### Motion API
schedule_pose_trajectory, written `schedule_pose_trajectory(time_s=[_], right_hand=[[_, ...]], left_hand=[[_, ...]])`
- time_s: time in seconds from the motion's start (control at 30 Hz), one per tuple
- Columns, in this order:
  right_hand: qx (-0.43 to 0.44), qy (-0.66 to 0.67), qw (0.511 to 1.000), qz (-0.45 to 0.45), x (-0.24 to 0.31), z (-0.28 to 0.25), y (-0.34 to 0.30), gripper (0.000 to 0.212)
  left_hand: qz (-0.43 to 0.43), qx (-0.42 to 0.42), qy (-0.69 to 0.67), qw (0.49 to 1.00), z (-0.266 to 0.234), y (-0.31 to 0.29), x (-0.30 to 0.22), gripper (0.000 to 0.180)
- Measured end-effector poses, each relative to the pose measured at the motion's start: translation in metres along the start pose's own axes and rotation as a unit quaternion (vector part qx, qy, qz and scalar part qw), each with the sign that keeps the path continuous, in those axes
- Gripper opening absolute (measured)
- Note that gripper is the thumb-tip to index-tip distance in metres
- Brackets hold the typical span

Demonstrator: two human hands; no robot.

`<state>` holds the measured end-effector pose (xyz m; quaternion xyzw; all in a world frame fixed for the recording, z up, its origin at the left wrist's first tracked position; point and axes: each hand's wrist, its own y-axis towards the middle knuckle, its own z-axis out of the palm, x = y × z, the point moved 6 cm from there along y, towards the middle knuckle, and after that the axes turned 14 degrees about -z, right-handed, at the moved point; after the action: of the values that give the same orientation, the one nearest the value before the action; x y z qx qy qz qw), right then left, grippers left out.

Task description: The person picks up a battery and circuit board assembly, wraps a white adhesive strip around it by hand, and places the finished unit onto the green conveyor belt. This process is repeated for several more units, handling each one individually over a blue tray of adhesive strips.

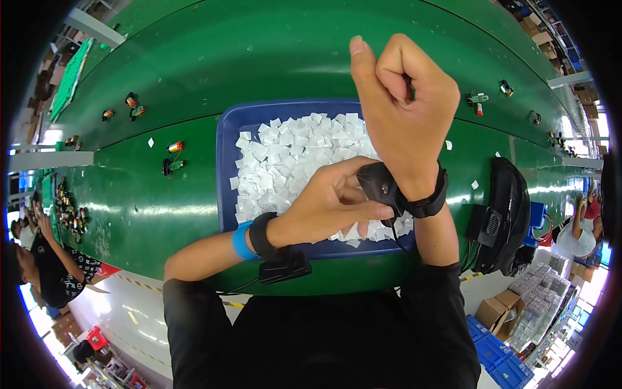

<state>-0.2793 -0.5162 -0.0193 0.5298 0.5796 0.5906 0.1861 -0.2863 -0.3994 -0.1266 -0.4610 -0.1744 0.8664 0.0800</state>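
My left hand [330,201] reaches across to my right wrist. Its thumb and fingers close round a small black box-shaped device [378,183] on a black strap [433,202] there. My right hand [411,97] is raised, fingers curled into a fist and thumb pointing up, with nothing visible in it. My left wrist has a blue band [243,240], a black strap [261,236] and a similar black device [285,267] with a cable. Beneath both hands sits a blue tray [227,175] of small white square pieces [291,155].
Small electronic assemblies with wires [173,167] lie on the green table [162,214]; a cluster [71,214] is at far left. A black bag [495,220] stands right of the tray. Another person [58,266] sits at left. Blue crates [499,360] and a cardboard box [502,311] are lower right.
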Motion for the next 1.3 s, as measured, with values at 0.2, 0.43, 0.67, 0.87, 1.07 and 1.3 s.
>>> schedule_pose_trajectory(time_s=[0.2, 0.43, 0.67, 0.87, 1.07, 1.3], right_hand=[[0.018, -0.009, 1.000, 0.013, 0.000, 0.002, -0.002, 0.043], [0.029, -0.001, 0.999, 0.042, -0.021, -0.016, 0.010, 0.042], [0.168, -0.294, 0.929, 0.152, -0.167, -0.121, -0.008, 0.029], [0.229, -0.459, 0.835, 0.198, -0.247, -0.210, -0.057, 0.040], [0.316, -0.344, 0.845, 0.261, -0.203, -0.164, -0.052, 0.032], [0.388, -0.221, 0.884, 0.140, -0.157, -0.090, -0.040, 0.021]], left_hand=[[-0.001, -0.009, -0.033, 0.999, -0.002, 0.002, -0.001, 0.053], [0.027, -0.052, 0.054, 0.997, -0.003, -0.002, -0.018, 0.048], [0.127, -0.118, 0.107, 0.979, -0.036, -0.027, -0.075, 0.029], [0.192, -0.216, 0.129, 0.949, -0.075, -0.043, -0.105, 0.025], [0.185, -0.224, 0.133, 0.948, -0.087, -0.046, -0.107, 0.024], [0.138, -0.209, 0.158, 0.955, -0.079, -0.041, -0.093, 0.022]])
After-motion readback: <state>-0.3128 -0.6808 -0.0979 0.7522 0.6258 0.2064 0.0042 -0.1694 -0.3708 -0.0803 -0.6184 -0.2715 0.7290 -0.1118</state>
